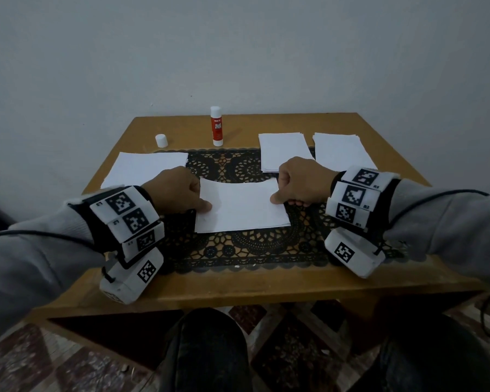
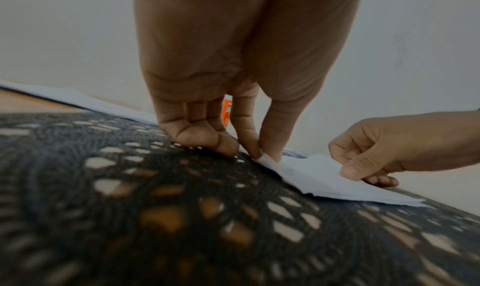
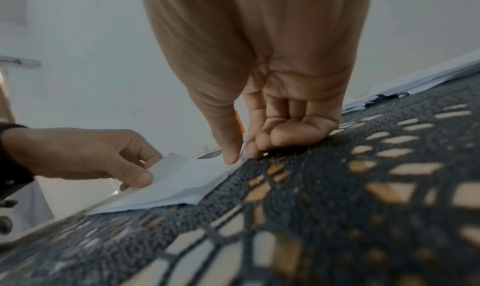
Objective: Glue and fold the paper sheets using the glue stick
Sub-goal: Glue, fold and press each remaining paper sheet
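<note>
Head view: left hand (image 1: 178, 190) and right hand (image 1: 300, 183) each pinching a side edge of the folded paper sheet (image 1: 242, 206) at centre frame, thumb on top, remaining fingers curled under. Confirmed in left wrist view: thumb and forefinger closed on the sheet's near edge (image 2: 267, 160); same for the right grip in right wrist view (image 3: 233, 161).

Judged very light, limp, easily creased or torn; top flap lifted and bowed at the far edge, so likely to spring open unless pressed flat. Best held at the side edges as now, then smoothed from the fold outward. Fresh glue may smear.

Resting on a black lace mat (image 1: 238, 253), holes liable to catch a corner. Around it: single sheet (image 1: 145, 168) left of centre, two paper stacks (image 1: 285, 151) (image 1: 340, 149) upper right, glue stick (image 1: 216, 126) upright and uncapped at the far edge, its cap (image 1: 161, 140) apart to the left. Open room toward the near edge of the wooden worktop (image 1: 266, 290).
</note>
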The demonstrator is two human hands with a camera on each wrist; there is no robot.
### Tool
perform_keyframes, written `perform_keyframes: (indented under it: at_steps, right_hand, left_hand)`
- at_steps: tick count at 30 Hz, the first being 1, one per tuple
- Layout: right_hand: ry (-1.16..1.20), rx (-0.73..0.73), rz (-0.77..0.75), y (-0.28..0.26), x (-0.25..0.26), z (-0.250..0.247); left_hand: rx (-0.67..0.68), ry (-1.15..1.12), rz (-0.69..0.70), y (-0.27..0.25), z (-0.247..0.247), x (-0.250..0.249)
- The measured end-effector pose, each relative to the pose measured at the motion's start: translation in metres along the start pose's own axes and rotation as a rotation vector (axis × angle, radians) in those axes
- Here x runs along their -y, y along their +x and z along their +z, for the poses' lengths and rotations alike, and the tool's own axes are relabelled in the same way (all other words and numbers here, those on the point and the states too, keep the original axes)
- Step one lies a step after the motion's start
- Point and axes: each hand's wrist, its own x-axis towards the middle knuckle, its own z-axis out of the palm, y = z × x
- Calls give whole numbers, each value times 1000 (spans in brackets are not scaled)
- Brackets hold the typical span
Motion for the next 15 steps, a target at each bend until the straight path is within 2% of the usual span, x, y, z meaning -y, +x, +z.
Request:
perform_keyframes:
  at_steps: [3, 5, 7, 9, 11, 13, 15]
  right_hand:
    - [-193, -73, -55, -3, 5, 4]
    - [-363, -106, -130, -11, 11, 7]
    - [-511, -84, -238, -23, 21, 13]
    - [-557, 102, -321, -40, 35, 21]
    - [-567, 334, -348, -57, 44, 30]
    - [-598, 421, -368, -67, 41, 34]
    - [-597, 425, -301, -63, 31, 30]
  left_hand:
    - [-58, 131, 18, -2, 2, -5]
    - [-74, 263, 122, -5, 3, -6]
    - [5, 489, 242, -11, 5, -10]
    - [202, 616, 256, -17, 8, -13]
    - [353, 618, 218, -20, 10, -12]
    - [400, 603, 209, -18, 10, -7]
    - [417, 598, 217, -15, 8, 0]
